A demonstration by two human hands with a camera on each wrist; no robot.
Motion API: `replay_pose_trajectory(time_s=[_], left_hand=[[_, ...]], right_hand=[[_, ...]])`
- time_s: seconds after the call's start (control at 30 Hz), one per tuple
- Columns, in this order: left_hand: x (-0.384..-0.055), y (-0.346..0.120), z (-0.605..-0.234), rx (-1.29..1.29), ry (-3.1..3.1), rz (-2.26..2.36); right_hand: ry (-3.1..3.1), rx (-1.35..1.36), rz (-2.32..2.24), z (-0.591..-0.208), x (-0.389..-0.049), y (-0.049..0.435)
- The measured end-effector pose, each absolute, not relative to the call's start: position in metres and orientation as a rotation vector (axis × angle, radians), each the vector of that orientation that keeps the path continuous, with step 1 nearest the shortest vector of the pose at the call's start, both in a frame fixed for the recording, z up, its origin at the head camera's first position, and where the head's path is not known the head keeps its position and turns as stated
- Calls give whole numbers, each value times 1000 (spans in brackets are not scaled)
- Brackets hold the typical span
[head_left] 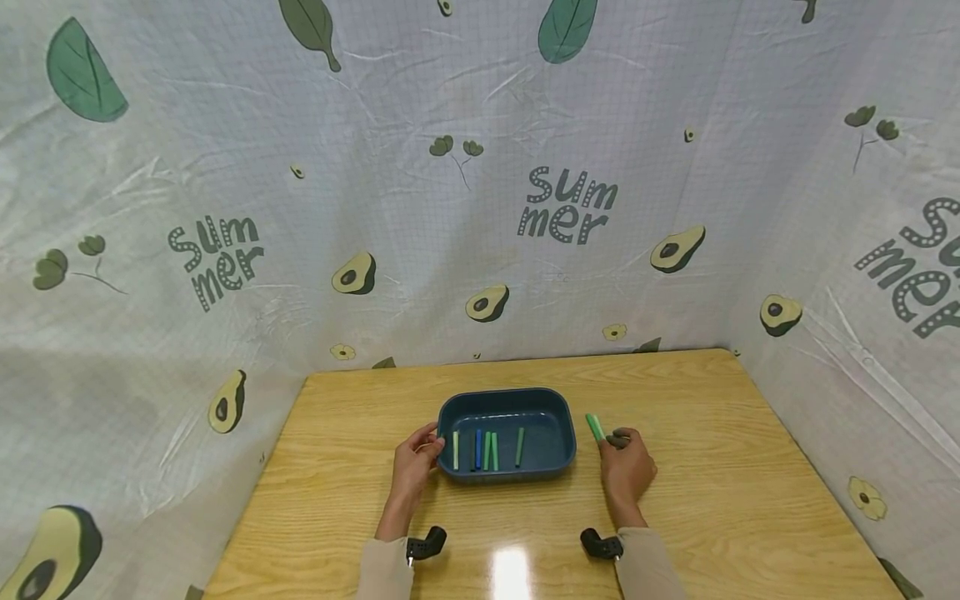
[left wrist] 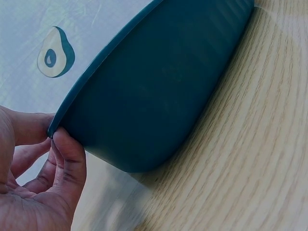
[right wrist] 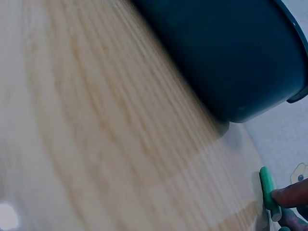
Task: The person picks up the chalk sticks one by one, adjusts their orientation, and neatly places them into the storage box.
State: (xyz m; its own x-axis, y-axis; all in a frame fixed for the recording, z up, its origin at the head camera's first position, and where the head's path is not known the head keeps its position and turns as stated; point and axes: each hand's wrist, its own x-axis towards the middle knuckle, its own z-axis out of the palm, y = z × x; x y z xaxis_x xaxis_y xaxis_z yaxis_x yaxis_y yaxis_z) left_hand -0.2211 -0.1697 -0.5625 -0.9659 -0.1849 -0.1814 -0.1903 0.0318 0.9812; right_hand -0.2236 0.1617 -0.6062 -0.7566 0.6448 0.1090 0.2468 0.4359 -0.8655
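A dark blue rectangular tray (head_left: 506,477) stands on the table with several chalk-like sticks lying in it. Among them are a pale yellow-green stick (head_left: 455,450), a blue stick (head_left: 478,450) and, set apart, a green stick (head_left: 519,447). My left hand (head_left: 413,468) pinches the tray's left rim between thumb and fingers, plain in the left wrist view. Right of the tray, my right hand (head_left: 627,469) has its curled fingers on a green chalk stick (right wrist: 267,187). A paler stick (head_left: 597,427) lies against it, and a dark piece (head_left: 618,438) shows by the fingers.
The wooden table (head_left: 337,417) reaches back to a pale sheet (head_left: 420,250) printed with avocados, leaves and lettering. More sheet hangs on both sides. A black wrist camera (head_left: 427,543) sits on the left wrist, another camera (head_left: 601,545) on the right.
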Motion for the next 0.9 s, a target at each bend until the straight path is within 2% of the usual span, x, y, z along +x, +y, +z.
replay_pose_trajectory(time_s=[0.9], left_hand=[[-219, -169, -562, -389, 2269, 2159]], right_hand=[[-2303, -708, 1235, -598, -224, 162]])
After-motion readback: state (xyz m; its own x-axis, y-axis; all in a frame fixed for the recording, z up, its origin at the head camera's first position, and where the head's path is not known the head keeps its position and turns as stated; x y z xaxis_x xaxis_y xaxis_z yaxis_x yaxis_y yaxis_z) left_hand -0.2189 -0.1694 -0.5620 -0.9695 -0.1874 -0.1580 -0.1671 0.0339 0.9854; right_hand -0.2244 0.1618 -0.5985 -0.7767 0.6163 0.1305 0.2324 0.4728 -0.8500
